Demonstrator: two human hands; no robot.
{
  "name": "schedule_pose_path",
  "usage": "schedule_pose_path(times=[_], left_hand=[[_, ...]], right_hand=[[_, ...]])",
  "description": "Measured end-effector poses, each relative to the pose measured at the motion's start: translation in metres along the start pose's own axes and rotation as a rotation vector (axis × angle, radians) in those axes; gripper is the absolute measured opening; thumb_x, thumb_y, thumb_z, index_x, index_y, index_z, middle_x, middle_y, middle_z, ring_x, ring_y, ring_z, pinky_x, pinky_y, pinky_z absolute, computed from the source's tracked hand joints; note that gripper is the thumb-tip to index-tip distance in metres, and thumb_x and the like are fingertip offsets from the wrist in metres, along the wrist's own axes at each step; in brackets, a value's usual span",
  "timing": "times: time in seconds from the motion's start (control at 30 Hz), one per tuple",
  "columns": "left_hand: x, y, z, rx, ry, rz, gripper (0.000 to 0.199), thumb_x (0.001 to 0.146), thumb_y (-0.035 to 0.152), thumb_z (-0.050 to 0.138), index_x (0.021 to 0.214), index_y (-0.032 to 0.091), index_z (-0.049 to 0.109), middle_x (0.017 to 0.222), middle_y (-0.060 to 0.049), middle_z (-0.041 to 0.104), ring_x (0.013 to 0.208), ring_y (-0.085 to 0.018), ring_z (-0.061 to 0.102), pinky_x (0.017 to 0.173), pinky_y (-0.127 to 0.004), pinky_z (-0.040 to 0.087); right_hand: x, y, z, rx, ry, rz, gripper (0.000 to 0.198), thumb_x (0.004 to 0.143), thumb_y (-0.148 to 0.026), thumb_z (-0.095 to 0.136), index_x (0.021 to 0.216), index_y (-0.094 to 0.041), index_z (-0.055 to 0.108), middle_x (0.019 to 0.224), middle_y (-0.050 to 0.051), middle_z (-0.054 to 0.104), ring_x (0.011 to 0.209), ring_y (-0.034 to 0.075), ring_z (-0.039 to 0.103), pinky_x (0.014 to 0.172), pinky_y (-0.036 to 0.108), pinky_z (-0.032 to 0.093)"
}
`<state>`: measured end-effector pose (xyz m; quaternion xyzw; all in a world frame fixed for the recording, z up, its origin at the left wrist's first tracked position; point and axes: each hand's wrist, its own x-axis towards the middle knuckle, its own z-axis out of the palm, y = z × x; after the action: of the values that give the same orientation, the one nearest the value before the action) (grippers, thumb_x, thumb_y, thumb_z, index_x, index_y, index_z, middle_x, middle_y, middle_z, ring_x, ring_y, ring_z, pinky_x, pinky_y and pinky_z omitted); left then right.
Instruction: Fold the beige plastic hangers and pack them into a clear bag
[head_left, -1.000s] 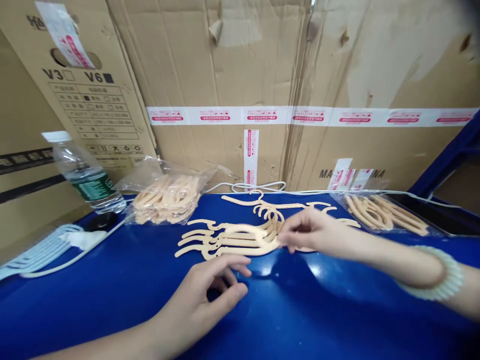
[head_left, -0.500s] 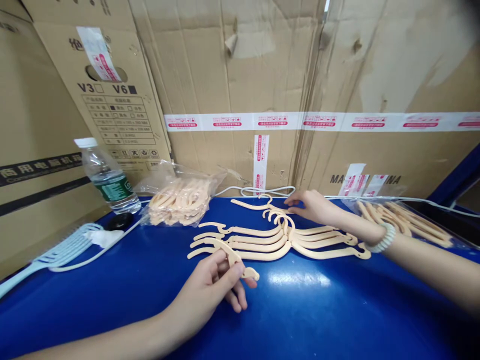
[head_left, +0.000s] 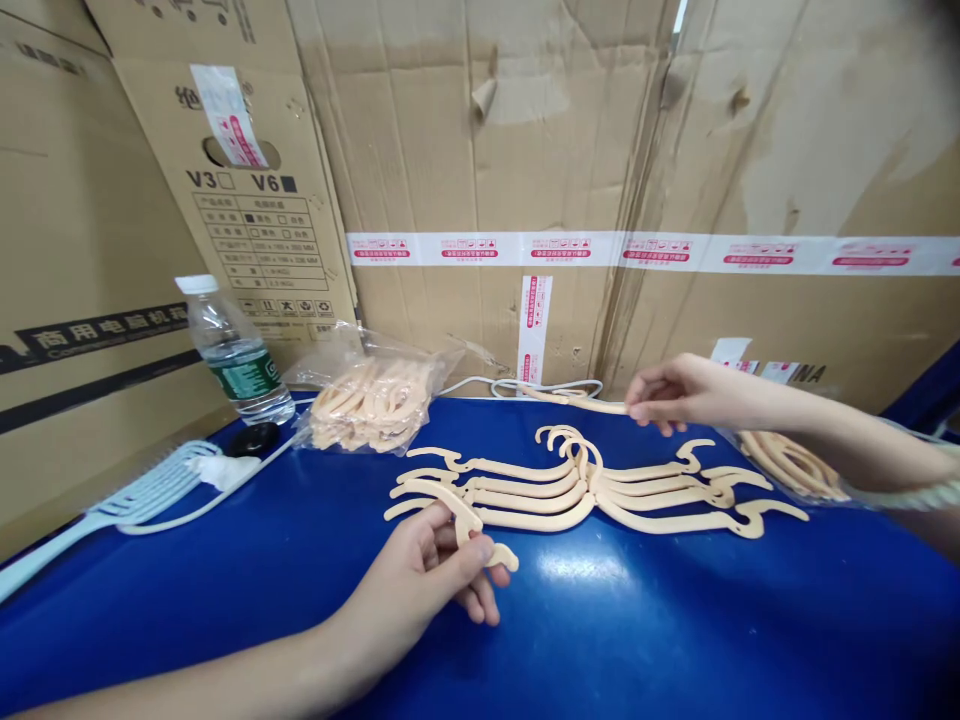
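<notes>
Between the thumb and fingers of my left hand point(head_left: 442, 565) is a small peach-coloured hanger end piece point(head_left: 459, 508), held low over the blue table. My right hand point(head_left: 667, 395) pinches one arm of a peach plastic hanger point(head_left: 577, 400), raised at the back and seen nearly edge-on. Several similar hangers point(head_left: 536, 522) lie overlapped on the table between my hands, their hooks bunched in the middle. Curved end pieces sit at the tips of their arms. My left fingers are in front of the nearest hanger's left end.
A clear bag of peach parts point(head_left: 371, 405) lies at the back left, and another bag point(head_left: 795, 465) is partly behind my right arm. At left are a water bottle point(head_left: 244, 365), a pale blue brush point(head_left: 150, 500) and a white cable point(head_left: 187, 522). Cardboard point(head_left: 465, 320) walls the back.
My right hand has lifted the rear hanger off the table and moved it up and right. My left hand keeps its hold on the end piece. The camera view has shifted slightly.
</notes>
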<state>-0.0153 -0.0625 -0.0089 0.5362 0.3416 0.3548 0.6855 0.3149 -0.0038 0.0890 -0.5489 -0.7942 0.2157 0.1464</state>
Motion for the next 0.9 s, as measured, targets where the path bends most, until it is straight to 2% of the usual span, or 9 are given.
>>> schedule_pose_path(times=[0.07, 0.13, 0.2, 0.3, 0.4, 0.53, 0.73, 0.9], left_hand=[[0.000, 0.001, -0.002, 0.015, 0.014, 0.019, 0.042, 0.074, 0.047, 0.079, 0.076, 0.014, 0.053, 0.067, -0.001, 0.070, 0.050, -0.009, 0.065, 0.047, -0.016, 0.046], [0.000, 0.001, -0.003, 0.027, 0.027, 0.037, 0.037, 0.076, 0.042, 0.080, 0.076, 0.014, 0.055, 0.067, 0.000, 0.069, 0.052, -0.009, 0.065, 0.050, -0.017, 0.048], [-0.001, 0.001, -0.005, 0.035, 0.038, 0.050, 0.031, 0.079, 0.036, 0.079, 0.080, 0.015, 0.056, 0.069, 0.001, 0.068, 0.055, -0.009, 0.064, 0.053, -0.017, 0.048], [-0.002, 0.001, -0.006, 0.046, 0.046, 0.067, 0.024, 0.082, 0.033, 0.076, 0.086, 0.016, 0.059, 0.072, 0.002, 0.067, 0.058, -0.009, 0.063, 0.055, -0.018, 0.047], [-0.004, 0.000, -0.007, 0.053, 0.060, 0.078, 0.022, 0.083, 0.034, 0.075, 0.087, 0.017, 0.061, 0.071, 0.003, 0.065, 0.060, -0.009, 0.060, 0.058, -0.019, 0.044], [-0.005, 0.000, -0.009, 0.058, 0.099, 0.080, 0.021, 0.083, 0.035, 0.075, 0.084, 0.018, 0.062, 0.068, 0.003, 0.063, 0.063, -0.009, 0.055, 0.063, -0.020, 0.041], [-0.005, 0.001, -0.009, -0.013, 0.157, 0.075, 0.025, 0.081, 0.037, 0.077, 0.079, 0.017, 0.063, 0.072, 0.002, 0.060, 0.067, -0.010, 0.051, 0.066, -0.021, 0.039], [-0.007, 0.004, -0.006, -0.150, 0.086, 0.067, 0.022, 0.082, 0.032, 0.077, 0.079, 0.017, 0.061, 0.081, 0.001, 0.058, 0.072, -0.010, 0.054, 0.069, -0.022, 0.042]], right_hand=[[-0.023, -0.004, 0.007, -0.062, 0.076, -0.003, 0.030, 0.084, -0.048, 0.057, 0.081, -0.019, 0.063, 0.070, 0.005, 0.068, 0.060, 0.017, 0.062, 0.054, 0.027, 0.047], [-0.045, -0.005, 0.020, -0.246, 0.216, -0.056, 0.027, 0.087, -0.045, 0.053, 0.076, -0.022, 0.062, 0.064, 0.002, 0.065, 0.053, 0.016, 0.057, 0.048, 0.027, 0.042], [-0.065, -0.005, 0.035, -0.347, 0.296, -0.149, 0.024, 0.091, -0.042, 0.050, 0.079, -0.024, 0.062, 0.067, 0.002, 0.067, 0.053, 0.017, 0.060, 0.047, 0.027, 0.043], [-0.085, -0.004, 0.055, -0.372, 0.412, -0.276, 0.017, 0.094, -0.039, 0.051, 0.087, -0.027, 0.063, 0.079, 0.002, 0.070, 0.063, 0.018, 0.067, 0.051, 0.026, 0.049], [-0.092, -0.001, 0.069, -0.319, 0.508, -0.283, 0.012, 0.095, -0.039, 0.053, 0.095, -0.031, 0.062, 0.084, 0.000, 0.071, 0.065, 0.018, 0.068, 0.052, 0.024, 0.052], [-0.092, 0.008, 0.080, -0.261, 0.543, -0.242, 0.019, 0.095, -0.044, 0.054, 0.110, -0.037, 0.062, 0.096, 0.000, 0.072, 0.078, 0.020, 0.070, 0.061, 0.023, 0.056], [-0.096, 0.026, 0.087, -0.163, 0.549, -0.202, 0.015, 0.090, -0.045, 0.059, 0.103, -0.037, 0.063, 0.092, 0.000, 0.070, 0.074, 0.021, 0.067, 0.063, 0.026, 0.057], [-0.099, 0.032, 0.092, -0.164, 0.580, -0.211, 0.017, 0.086, -0.044, 0.063, 0.103, -0.040, 0.064, 0.093, 0.002, 0.071, 0.084, 0.028, 0.069, 0.070, 0.036, 0.059]])
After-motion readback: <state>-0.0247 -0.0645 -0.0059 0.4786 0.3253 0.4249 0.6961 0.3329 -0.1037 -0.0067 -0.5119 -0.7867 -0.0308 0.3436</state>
